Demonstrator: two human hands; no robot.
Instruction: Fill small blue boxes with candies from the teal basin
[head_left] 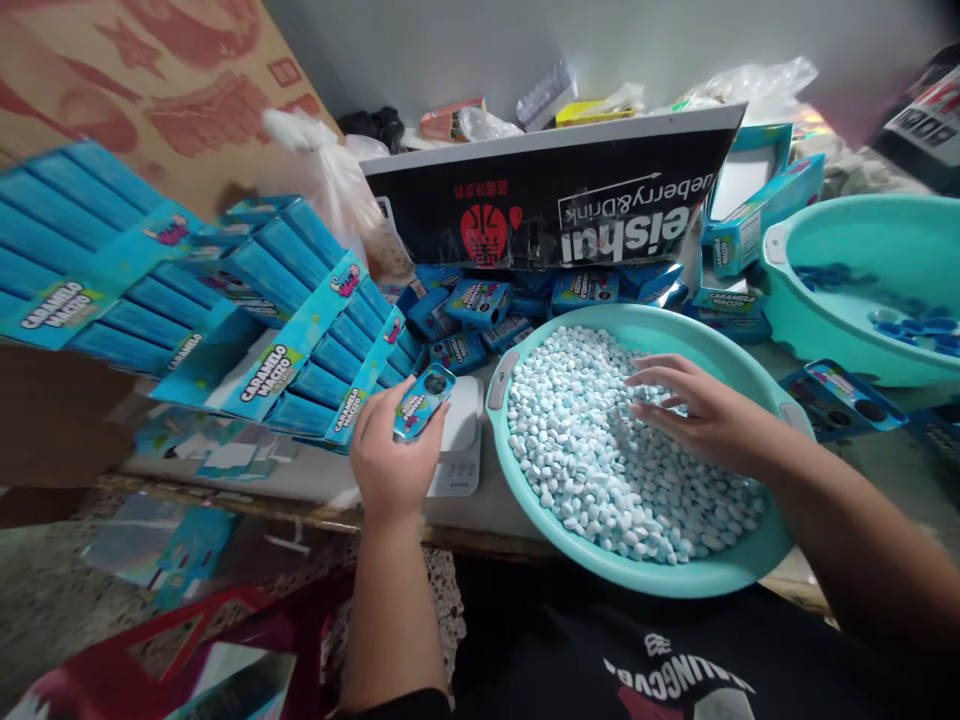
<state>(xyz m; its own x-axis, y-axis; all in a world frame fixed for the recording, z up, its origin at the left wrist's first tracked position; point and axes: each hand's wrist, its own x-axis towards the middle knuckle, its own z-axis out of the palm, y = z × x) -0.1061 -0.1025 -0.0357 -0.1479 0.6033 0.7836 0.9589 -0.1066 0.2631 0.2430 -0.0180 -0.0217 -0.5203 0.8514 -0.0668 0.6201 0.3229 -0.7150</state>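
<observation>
My left hand (pixel 390 450) is wrapped round a small blue candy box (pixel 421 400) with a printed label and a dark round opening on top. It holds the box above the left edge of a white digital scale (pixel 463 470). My right hand (pixel 694 405) is over a turquoise basin (pixel 645 580) filled with small white and pale blue candies (pixel 600 460). Its fingers are spread and bent down towards the candies, with nothing visible between them. Whether the fingertips touch the candies, I cannot tell.
Display cartons (pixel 274 375) packed with blue boxes are stacked at the left. Loose candy boxes (pixel 480 300) lie behind the scale under a black carton flap (pixel 555 200). A second turquoise basin (pixel 862 340) at the right contains dark blue pieces. A red stool-like object (pixel 172 640) is below the table.
</observation>
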